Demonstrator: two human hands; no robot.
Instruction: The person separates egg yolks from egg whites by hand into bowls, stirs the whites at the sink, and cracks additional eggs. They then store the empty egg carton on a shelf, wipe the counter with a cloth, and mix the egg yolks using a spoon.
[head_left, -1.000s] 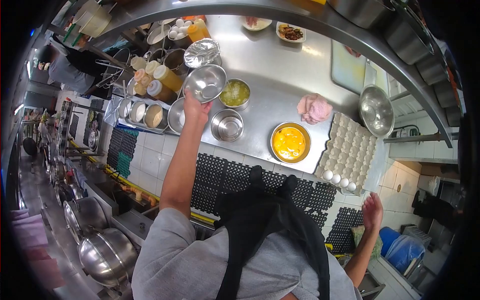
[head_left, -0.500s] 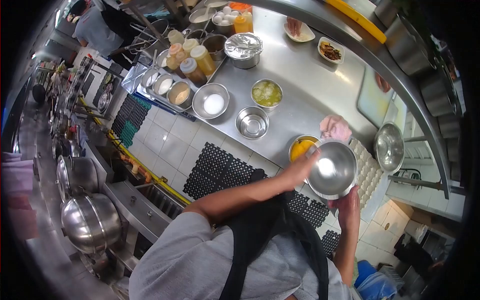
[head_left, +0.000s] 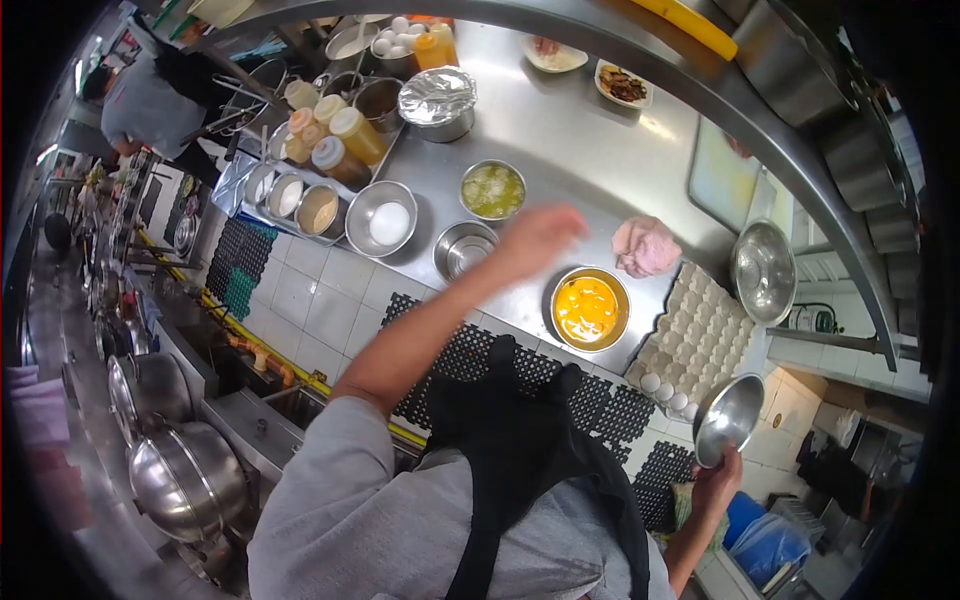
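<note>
My right hand (head_left: 718, 482) grips the rim of a steel mixing bowl (head_left: 738, 408), held tilted at the lower right beside the egg tray. My left hand (head_left: 545, 238) is smeared by motion over the counter; its fingers do not show clearly. Below it sits a metal bowl of egg yolks (head_left: 586, 308). A small steel bowl (head_left: 452, 262) lies partly behind my left forearm. Behind that hand stands a container of yellow-green liquid (head_left: 493, 190). A crumpled pink cloth (head_left: 645, 247) lies to its right. Several white eggs (head_left: 667, 393) rest at the near end of the cardboard egg tray (head_left: 692, 322).
A bowl with a white round item (head_left: 390, 223), squeeze bottles (head_left: 340, 160) and a foil-covered pot (head_left: 437, 100) stand at left. A metal colander (head_left: 764, 270) is at right. A curved steel shelf edge (head_left: 800, 150) crosses above. Another person (head_left: 155, 110) stands far left.
The mixing bowl has moved right and down in my right hand, uncovering the yolks and the tray's eggs. My left hand has let go of it and swung left and up.
</note>
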